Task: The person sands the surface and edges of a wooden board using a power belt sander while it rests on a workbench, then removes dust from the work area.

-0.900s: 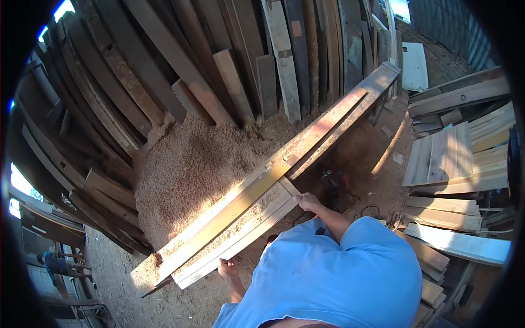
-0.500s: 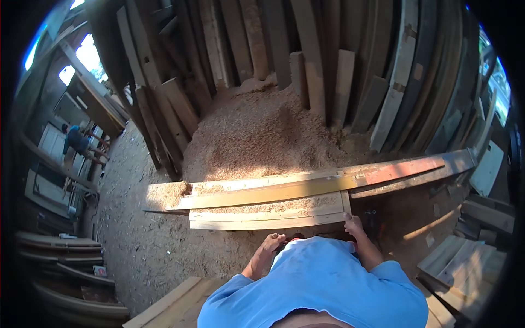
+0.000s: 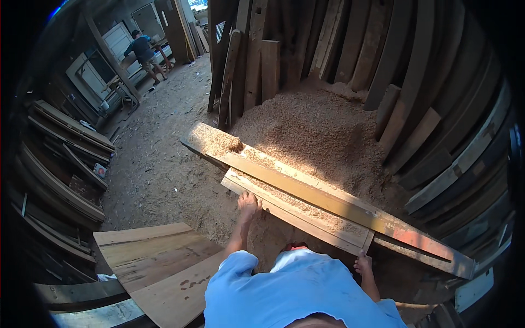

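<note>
Panel (image 3: 299, 212) lies slanted across the middle of my view, its far side up against a long yellow strip (image 3: 306, 190) on the bench (image 3: 464, 266), its near edge toward the wearer. I can make out shavings scattered over it. The left hand (image 3: 250, 204) is back up at the near edge, toward the panel's left end; from here I cannot tell whether it pinches the wood or just rests there. The right hand (image 3: 363, 264) has its fingers curled in, gripping the panel at its near right corner. Beyond the bench I have a heap of sawdust (image 3: 311, 128), with planks (image 3: 270, 71) standing upright behind it. A wide board (image 3: 158, 261) sits at lower left, near the wearer's blue shirt (image 3: 295, 295). Far off at upper left, I see another person (image 3: 144, 53).
</note>
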A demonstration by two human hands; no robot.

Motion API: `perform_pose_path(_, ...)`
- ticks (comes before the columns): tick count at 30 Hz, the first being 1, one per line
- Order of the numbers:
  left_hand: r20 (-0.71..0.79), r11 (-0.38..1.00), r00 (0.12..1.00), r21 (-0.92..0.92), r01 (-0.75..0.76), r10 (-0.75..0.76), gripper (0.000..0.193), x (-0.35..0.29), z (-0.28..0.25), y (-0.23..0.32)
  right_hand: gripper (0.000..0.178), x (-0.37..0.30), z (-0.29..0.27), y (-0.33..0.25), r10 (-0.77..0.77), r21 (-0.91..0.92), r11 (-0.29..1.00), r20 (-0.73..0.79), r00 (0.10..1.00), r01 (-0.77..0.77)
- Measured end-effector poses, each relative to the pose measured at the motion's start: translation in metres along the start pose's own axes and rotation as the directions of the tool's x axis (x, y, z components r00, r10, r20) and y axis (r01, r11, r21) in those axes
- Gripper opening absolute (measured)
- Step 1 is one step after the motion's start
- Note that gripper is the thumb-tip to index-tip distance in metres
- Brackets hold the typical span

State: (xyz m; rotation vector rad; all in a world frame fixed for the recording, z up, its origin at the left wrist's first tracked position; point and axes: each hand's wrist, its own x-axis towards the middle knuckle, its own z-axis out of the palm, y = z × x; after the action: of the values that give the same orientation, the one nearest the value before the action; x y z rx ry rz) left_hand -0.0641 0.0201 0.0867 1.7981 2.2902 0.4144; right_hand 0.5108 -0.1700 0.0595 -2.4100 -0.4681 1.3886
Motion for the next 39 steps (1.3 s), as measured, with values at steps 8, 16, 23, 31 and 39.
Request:
perform_pose_path(8,0.069,0.998,0.996,0.015,0.064,-0.065,0.081,0.001,0.012,0.000,0.059,0.004,0.003,0.003,0.037,-0.003,0.999,-0.003,0.999,-0.037)
perform_pose_path(16,0.135,0.976,0.967,0.055,0.209,-0.215,0.091,0.052,-0.020,-0.074,0.059,-0.007,0.001,-0.006,0.063,-0.044,0.997,-0.020,0.998,-0.064)
perform_pose_path(23,0.237,0.918,0.890,0.026,0.396,-0.390,0.096,0.093,-0.052,-0.087,0.062,-0.004,-0.005,-0.006,0.066,-0.086,0.994,-0.028,0.997,-0.068)
perform_pose_path(31,0.143,0.900,0.890,0.010,0.436,-0.433,0.103,0.098,-0.050,-0.096,0.058,-0.017,-0.002,-0.017,0.042,-0.119,0.992,-0.045,0.998,-0.047)
perform_pose_path(39,0.191,0.903,0.908,-0.150,0.402,-0.373,0.084,0.118,-0.053,-0.075,0.054,-0.005,-0.001,0.006,0.102,0.007,0.995,-0.096,0.990,-0.102)
